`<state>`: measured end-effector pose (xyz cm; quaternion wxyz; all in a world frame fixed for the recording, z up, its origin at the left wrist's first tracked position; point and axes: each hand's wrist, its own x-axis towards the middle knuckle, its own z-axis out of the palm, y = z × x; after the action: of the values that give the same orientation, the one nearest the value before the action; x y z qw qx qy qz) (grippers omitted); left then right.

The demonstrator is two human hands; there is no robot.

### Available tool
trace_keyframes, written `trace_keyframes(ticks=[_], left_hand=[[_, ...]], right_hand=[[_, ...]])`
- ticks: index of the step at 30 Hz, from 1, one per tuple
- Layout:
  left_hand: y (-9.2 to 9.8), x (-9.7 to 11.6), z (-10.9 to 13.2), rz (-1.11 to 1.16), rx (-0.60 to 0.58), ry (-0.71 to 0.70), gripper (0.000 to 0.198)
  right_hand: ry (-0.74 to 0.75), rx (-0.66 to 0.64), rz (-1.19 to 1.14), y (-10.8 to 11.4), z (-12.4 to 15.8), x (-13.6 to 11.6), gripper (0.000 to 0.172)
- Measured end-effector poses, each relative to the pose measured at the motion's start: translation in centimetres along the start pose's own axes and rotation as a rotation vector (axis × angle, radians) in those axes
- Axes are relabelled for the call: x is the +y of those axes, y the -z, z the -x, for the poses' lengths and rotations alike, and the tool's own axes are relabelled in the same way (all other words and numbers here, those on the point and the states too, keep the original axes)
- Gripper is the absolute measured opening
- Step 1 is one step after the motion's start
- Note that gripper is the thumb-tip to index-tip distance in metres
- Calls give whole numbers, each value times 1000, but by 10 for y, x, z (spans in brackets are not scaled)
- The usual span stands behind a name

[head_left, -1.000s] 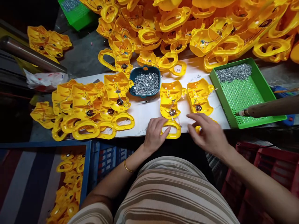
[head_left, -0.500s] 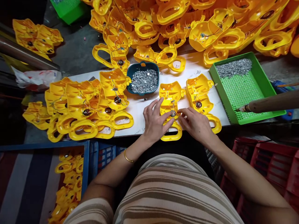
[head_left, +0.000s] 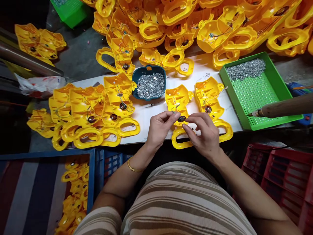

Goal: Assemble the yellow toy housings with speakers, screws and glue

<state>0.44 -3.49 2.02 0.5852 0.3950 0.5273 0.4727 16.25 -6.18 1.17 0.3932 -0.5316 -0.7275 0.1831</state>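
Note:
A yellow plastic shell with a handle loop (head_left: 178, 98) lies open side up on the white board (head_left: 151, 117) in front of me. My left hand (head_left: 158, 130) and my right hand (head_left: 204, 135) meet over its lower half. Both pinch at the small round black part with thin wires (head_left: 181, 118) that sits in the shell. A second yellow shell (head_left: 209, 96) lies just to the right, touching my right hand's far side. A dark teal bowl of small silver screws (head_left: 149, 85) stands just beyond my left hand.
A green perforated tray (head_left: 256, 94) with silver screws stands at the right, a wooden handle (head_left: 286, 107) lying across its near edge. Yellow shells are stacked at the left (head_left: 85, 111) and heaped along the back (head_left: 207, 26). A blue crate (head_left: 73, 186) and red crates (head_left: 281, 169) stand below the board.
Both hands moved up from the shell's handle loop to its middle and closed their fingertips on the small black part and its wires.

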Motion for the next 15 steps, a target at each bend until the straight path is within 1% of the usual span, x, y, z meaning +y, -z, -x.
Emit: trace_keyframes(ticks=[2, 5, 11, 15], left_hand=[[0, 1, 1, 138, -1, 92, 23], [1, 3, 3, 256, -3, 175, 26], [1, 3, 6, 373, 7, 261, 28], [0, 0, 7, 419, 15, 307, 29]], right_hand=[[-17, 1, -88, -6, 1, -1, 13], [-38, 15, -218, -12, 1, 0, 11], [-126, 26, -378, -15, 1, -1, 10], [-116, 41, -405, -16, 2, -1, 13]])
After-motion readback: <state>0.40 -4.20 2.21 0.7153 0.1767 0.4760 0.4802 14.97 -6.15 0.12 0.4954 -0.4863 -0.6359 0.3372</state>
